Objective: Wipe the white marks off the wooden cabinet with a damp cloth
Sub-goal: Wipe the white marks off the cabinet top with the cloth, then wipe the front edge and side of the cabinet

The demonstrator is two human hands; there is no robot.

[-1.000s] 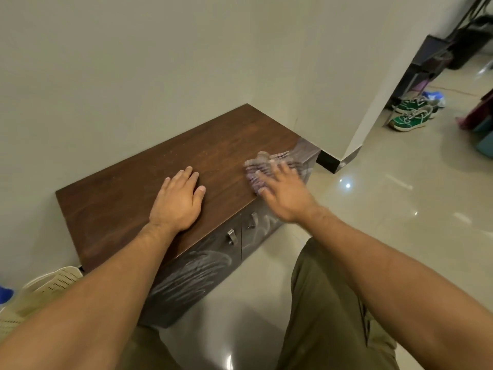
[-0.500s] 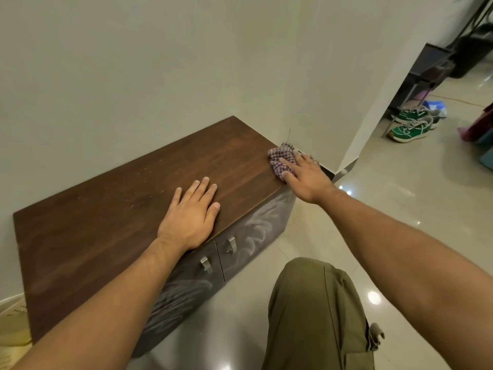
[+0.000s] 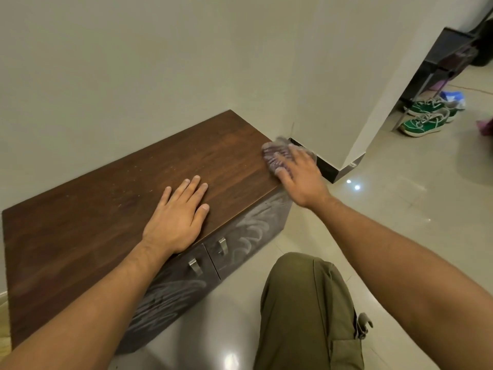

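Head view: a blurred purple-checked cloth (image 3: 272, 154) lies on the far right corner of the dark brown wooden cabinet (image 3: 120, 198), pressed under the flat, spread fingers of the right hand (image 3: 300, 174). The left hand (image 3: 177, 218) rests flat mid-cabinet, holding nothing. White chalky smears (image 3: 249, 228) cover the cabinet front. Green sneakers (image 3: 424, 121) sit well beyond the cabinet.

The left hand (image 3: 174, 222) rests on the cabinet (image 3: 80, 222); the cloth (image 3: 272, 154) lies at its two o'clock, under the right hand (image 3: 300, 176). Shoes (image 3: 424, 124) lie beyond.
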